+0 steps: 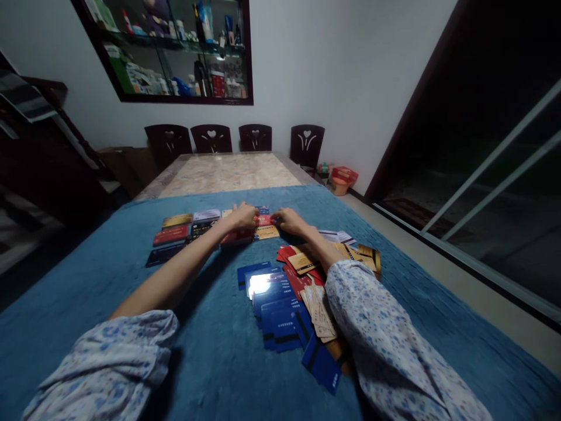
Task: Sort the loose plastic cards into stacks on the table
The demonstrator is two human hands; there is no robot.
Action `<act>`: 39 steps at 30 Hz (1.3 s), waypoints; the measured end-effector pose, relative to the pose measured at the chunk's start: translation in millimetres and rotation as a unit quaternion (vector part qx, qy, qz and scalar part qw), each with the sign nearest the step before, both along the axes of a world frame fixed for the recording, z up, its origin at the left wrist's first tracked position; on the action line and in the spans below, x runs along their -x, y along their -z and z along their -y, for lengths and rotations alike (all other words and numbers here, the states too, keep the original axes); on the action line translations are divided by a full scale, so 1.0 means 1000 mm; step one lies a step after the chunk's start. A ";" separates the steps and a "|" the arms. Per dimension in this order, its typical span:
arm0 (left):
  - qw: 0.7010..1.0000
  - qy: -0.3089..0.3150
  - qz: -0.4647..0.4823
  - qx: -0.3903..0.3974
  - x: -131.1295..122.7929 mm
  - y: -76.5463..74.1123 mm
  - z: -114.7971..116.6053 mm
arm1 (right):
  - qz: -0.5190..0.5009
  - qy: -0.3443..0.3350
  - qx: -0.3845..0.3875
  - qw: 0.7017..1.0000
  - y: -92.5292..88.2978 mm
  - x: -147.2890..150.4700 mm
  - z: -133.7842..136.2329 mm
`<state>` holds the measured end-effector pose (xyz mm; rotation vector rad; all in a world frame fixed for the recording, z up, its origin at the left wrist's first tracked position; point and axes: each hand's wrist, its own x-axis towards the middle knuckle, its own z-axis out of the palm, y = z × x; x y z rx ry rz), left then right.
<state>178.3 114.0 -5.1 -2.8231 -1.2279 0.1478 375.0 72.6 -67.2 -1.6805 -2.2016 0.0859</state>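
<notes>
Both my arms reach forward over a blue cloth on a table. My left hand and my right hand meet at a red card, each with fingers closed on one of its ends. A yellow-orange card lies just below it. To the left, rows of laid-out cards in gold, red, dark and pale colours sit flat. Nearer to me a loose heap of blue cards, red cards and tan cards lies under my right forearm.
Beyond the cloth the bare marble tabletop runs to several dark chairs at the wall. A glass-fronted cabinet hangs above. A red box sits on the floor at right, beside a dark sliding glass door.
</notes>
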 end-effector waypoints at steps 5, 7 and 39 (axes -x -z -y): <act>0.999 0.024 0.032 -0.008 0.008 0.003 0.013 | 0.011 0.018 -0.005 1.000 -0.002 0.002 0.006; 0.998 0.033 0.049 -0.011 0.012 0.004 0.019 | 0.023 0.029 -0.005 0.999 -0.003 0.003 0.010; 0.973 0.119 0.197 0.000 0.092 0.047 0.101 | -0.025 -0.140 -0.006 0.990 -0.012 0.039 0.073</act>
